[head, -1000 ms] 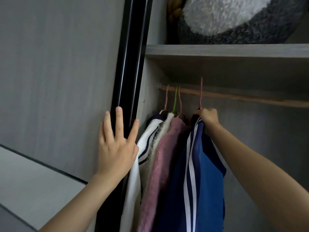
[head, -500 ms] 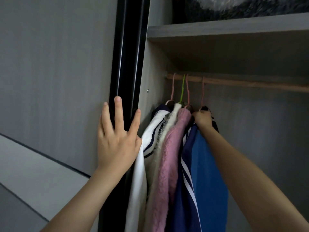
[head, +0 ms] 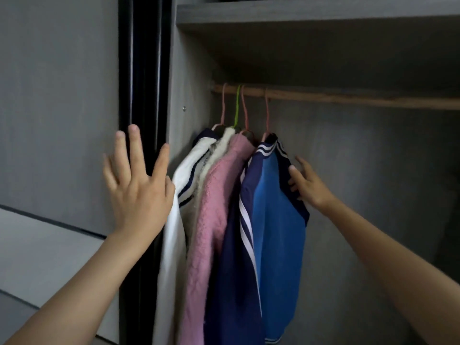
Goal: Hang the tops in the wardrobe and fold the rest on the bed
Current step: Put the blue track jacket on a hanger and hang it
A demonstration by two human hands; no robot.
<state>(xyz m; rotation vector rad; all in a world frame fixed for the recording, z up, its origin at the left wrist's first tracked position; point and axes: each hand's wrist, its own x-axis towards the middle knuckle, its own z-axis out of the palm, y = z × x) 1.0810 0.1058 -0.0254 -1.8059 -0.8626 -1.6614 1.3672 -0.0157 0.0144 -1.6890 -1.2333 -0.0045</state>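
Pressing flat left hand (head: 139,192) on door edge (head: 142,70) at 9 o'clock, resting slack right hand (head: 308,186) on blue jacket (head: 276,232), 3 o'clock shoulder; likely handling soft, light; gripping best at hanger (head: 267,113).

Four tops (head: 219,195) crowd the left end of the rail (head: 361,99) beside the side wall (head: 191,83), leaving open room along it to their right, below the shelf (head: 298,12).

Single head-worn view, facing forward into wardrobe (head: 194,70), close to its rail (head: 348,98)
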